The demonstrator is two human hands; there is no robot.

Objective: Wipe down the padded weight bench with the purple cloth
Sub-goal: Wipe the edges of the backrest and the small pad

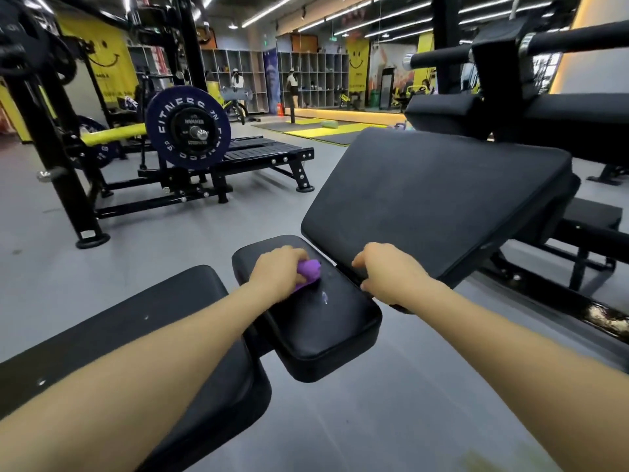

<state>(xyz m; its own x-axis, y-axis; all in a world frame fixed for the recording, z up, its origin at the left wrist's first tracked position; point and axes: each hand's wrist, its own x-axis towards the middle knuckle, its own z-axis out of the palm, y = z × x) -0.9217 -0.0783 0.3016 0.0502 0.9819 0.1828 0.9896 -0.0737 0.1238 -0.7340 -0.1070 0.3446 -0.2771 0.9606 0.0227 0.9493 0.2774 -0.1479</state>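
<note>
Presently, left hand [277,269] bunched round the purple cloth [308,271], pressing it onto the small black seat pad [326,321] of the weight bench. Cloth sat at the pad's far left end, poking out past the knuckles toward the backrest. Right hand [386,272] held no cloth; fingers curled down over the seam where seat pad met the large inclined back pad [439,199], apparently steadying — whether it truly gripped the edge, could not tell.

Key relation: seat pad's long axis ran from far left toward near right, so most unwiped surface lay toward the person from the cloth. A pale smear [325,297] showed just near-right of the cloth, along that axis. Back pad rose beyond and to the right, nearer the right hand than the cloth hand.

Judgement: early in the job; seat pad in hand, back pad probably to follow.

Another black pad [153,318] lay under the left forearm. Loaded barbell plate [189,127] well apart, far left.
</note>
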